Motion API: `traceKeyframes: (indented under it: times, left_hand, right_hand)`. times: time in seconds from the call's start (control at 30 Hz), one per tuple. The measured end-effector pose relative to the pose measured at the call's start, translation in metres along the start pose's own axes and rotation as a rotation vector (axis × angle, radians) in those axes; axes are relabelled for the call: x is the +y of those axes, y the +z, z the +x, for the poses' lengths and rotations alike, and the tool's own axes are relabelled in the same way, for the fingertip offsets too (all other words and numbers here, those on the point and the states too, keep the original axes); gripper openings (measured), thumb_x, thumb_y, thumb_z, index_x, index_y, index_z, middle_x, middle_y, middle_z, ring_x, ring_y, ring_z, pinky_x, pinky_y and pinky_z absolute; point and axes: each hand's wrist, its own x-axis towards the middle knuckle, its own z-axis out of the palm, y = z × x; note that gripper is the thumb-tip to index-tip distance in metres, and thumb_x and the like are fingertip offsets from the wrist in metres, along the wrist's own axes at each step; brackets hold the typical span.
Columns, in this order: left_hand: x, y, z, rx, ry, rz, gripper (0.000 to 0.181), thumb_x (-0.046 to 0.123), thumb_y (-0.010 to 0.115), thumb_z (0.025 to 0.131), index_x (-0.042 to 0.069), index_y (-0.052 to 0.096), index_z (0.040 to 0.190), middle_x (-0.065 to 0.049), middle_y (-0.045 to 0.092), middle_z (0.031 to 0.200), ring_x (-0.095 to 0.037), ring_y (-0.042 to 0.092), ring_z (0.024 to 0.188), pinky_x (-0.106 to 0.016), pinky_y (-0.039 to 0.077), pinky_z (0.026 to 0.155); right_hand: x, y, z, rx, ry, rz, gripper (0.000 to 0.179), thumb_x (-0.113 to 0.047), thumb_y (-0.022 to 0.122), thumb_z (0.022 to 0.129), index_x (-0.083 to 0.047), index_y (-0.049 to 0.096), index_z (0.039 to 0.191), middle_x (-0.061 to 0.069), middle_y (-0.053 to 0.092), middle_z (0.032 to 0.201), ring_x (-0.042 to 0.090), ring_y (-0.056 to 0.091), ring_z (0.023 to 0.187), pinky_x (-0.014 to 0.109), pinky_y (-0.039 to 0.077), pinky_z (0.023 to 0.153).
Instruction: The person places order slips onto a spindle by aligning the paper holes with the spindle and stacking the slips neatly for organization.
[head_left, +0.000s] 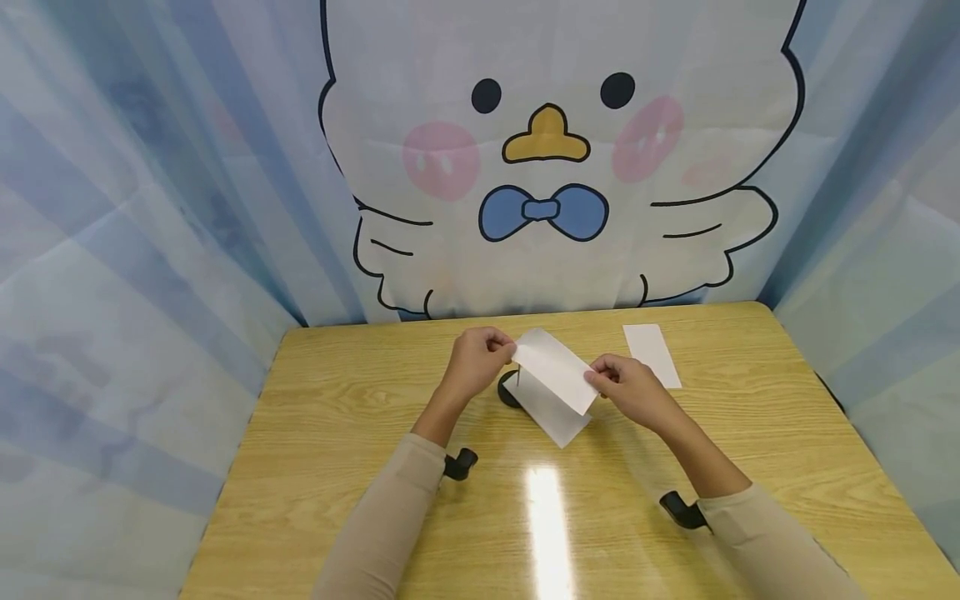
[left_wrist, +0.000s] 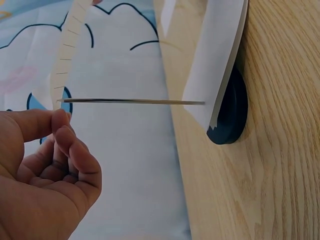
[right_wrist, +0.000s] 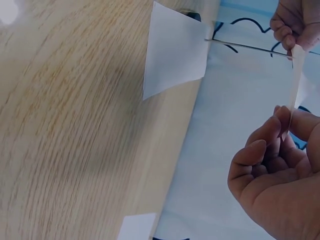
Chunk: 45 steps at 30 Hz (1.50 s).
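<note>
Between both hands a white slip of paper (head_left: 557, 367) is stretched over a bill spike. My left hand (head_left: 478, 360) pinches its left end between thumb and fingertips, and my right hand (head_left: 633, 390) pinches the opposite end. In the left wrist view the slip appears edge-on with short printed lines, and the tip of the thin metal spike (left_wrist: 135, 102) meets it close to the left fingertips. Lower on the spike, several white sheets (left_wrist: 216, 65) lie pierced, just above the round dark base (left_wrist: 236, 117) that stands on the table.
Another white slip (head_left: 652, 356) lies on the wood-grain table (head_left: 337, 483) at the back right. Behind the table hangs a curtain (head_left: 540, 275) printed with a cartoon bird. Black wrist mounts (head_left: 461, 464) sit below each hand.
</note>
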Motion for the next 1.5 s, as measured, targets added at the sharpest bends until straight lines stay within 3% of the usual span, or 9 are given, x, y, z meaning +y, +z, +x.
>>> traceKeyframes:
  times: [0.37,0.87,1.2,1.5]
  left_hand:
    - [-0.001,0.001,-0.001,-0.009,-0.008,0.009,0.012,0.016,0.069,0.099,0.008,0.076,0.092,-0.008,0.072,0.085,-0.017,0.062,0.071,-0.028,0.047,0.061]
    - [-0.02,0.012,0.004,-0.054,-0.019,0.03,0.014,0.019,0.067,0.102,0.008,0.075,0.096,-0.014,0.073,0.092,-0.017,0.062,0.073,-0.027,0.048,0.06]
    - [-0.037,0.023,0.008,-0.052,-0.045,0.053,0.014,0.019,0.068,0.102,0.009,0.074,0.094,-0.004,0.067,0.079,-0.014,0.055,0.066,-0.026,0.045,0.056]
    - [-0.05,0.029,0.01,-0.081,-0.044,0.078,0.013,0.017,0.068,0.101,0.008,0.073,0.093,-0.004,0.067,0.081,-0.014,0.056,0.067,-0.026,0.046,0.058]
  right_hand:
    - [0.006,0.006,0.0,-0.017,-0.002,0.013,0.024,-0.027,0.059,0.107,-0.004,0.066,0.106,0.012,0.061,0.086,0.019,0.051,0.074,0.029,0.043,0.06]
    - [0.02,0.019,0.001,-0.035,0.03,0.008,0.02,-0.022,0.063,0.104,-0.002,0.066,0.103,0.005,0.061,0.084,0.016,0.051,0.072,0.026,0.044,0.059]
    - [0.029,0.031,0.004,-0.049,0.074,-0.05,0.02,-0.024,0.065,0.103,-0.006,0.067,0.094,0.003,0.061,0.079,0.016,0.051,0.068,0.026,0.043,0.06]
    - [0.034,0.037,0.004,-0.039,0.062,-0.119,0.021,-0.024,0.066,0.102,-0.008,0.067,0.089,0.001,0.057,0.075,0.015,0.048,0.066,0.027,0.04,0.06]
